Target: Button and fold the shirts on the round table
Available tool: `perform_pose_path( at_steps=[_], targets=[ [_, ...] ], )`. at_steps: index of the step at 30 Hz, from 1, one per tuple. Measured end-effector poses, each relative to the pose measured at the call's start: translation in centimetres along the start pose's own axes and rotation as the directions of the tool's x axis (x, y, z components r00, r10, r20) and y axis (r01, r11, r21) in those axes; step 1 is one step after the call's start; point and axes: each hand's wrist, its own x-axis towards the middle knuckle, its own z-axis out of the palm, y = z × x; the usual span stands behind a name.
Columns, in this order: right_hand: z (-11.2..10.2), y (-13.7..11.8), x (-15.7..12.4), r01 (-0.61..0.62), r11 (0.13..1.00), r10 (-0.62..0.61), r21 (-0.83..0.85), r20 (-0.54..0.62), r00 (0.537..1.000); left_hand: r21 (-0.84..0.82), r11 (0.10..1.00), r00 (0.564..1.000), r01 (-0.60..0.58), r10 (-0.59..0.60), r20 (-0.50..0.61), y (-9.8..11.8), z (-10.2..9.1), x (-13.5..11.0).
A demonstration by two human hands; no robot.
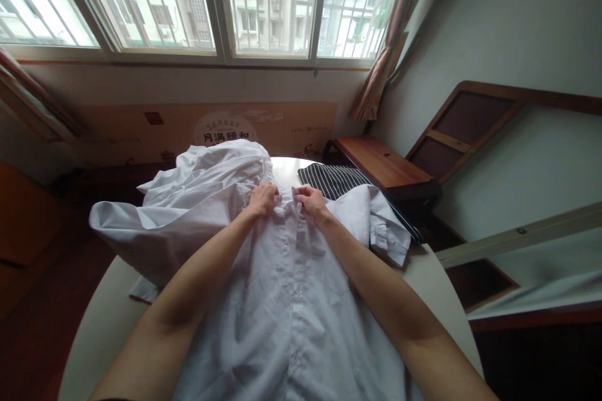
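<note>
A white button-up shirt (273, 288) lies spread over the round table, its collar end away from me and its button front running down the middle. Near the collar, my left hand (264, 199) is closed on the shirt's fabric. My right hand (311, 202) pinches the other front edge by the collar, thumb and finger together. A short gap separates the two hands. One sleeve (388, 225) spreads out to the right, with its cuff near the table edge. More bunched white cloth (221, 166) is heaped at the left, beyond my left hand.
Under the shirt is a white round table (103, 319). A black-and-white striped cloth (333, 179) lies at its far right. Behind stand a wooden bench (380, 163) and a printed carton (263, 122), below barred windows (268, 0). Curtains (376, 88) hang beside the windows.
</note>
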Motion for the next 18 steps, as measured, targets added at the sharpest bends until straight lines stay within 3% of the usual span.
perform_pose_path(
  at_steps=[3, 6, 12, 18],
  targets=[
    [-0.1, 0.6, 0.2, -0.004, 1.0, 0.005, 0.019, -0.061, 0.998, -0.097, 0.986, 0.973, 0.137, -0.153, -0.176, 1.2, 0.6, -0.1],
    [0.0, 1.2, 0.2, -0.005, 1.0, 0.007, 0.012, -0.12, 0.993, -0.199, 0.97, 0.94, 0.143, -0.196, -0.279, 2.3, 1.4, -0.5],
    [0.5, 1.8, -0.1, 0.005, 1.0, -0.008, -0.013, -0.19, 0.982, -0.173, 0.979, 0.95, 0.105, -0.15, -0.273, 2.7, 2.6, -1.3],
    [1.1, 1.9, -0.1, 0.062, 0.997, -0.066, -0.054, -0.081, 0.994, -0.257, 0.963, 0.954, 0.077, -0.146, -0.263, 2.4, 3.9, -1.6]
  ],
)
